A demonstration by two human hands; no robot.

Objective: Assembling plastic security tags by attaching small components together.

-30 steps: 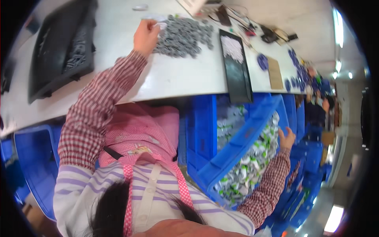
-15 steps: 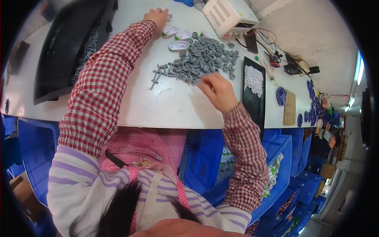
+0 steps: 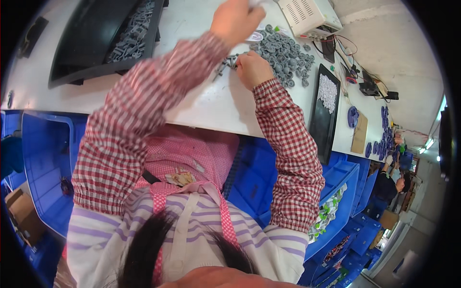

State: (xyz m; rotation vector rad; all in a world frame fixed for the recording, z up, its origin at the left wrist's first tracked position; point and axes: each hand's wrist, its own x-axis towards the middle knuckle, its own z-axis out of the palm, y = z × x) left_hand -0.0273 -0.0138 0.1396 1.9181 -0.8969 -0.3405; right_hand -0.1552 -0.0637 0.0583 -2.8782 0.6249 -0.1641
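Note:
My left hand [image 3: 235, 21] is raised at the far edge of the view, closed on a small white piece [image 3: 256, 3] that the frame partly cuts off. Below it, my right hand [image 3: 254, 70] is closed at the near left side of a heap of small grey round plastic parts [image 3: 288, 55]. Its fingertips touch or lie beside several grey stemmed parts [image 3: 230, 61]; what they pinch is hidden. A white oval shell [image 3: 254, 36] lies between my left hand and the heap.
A black tray of grey parts [image 3: 134, 36] stands at the left. To the right are a black tray of white bits [image 3: 327, 93], a white power box [image 3: 309, 18], wires and purple parts [image 3: 353, 116]. Blue bins [image 3: 45, 168] stand below the table; another person [image 3: 386, 185] works far right.
My left hand has moved right and now holds a white piece. My right hand has shifted from the heap's near edge to the stemmed parts. The whole view has also shifted.

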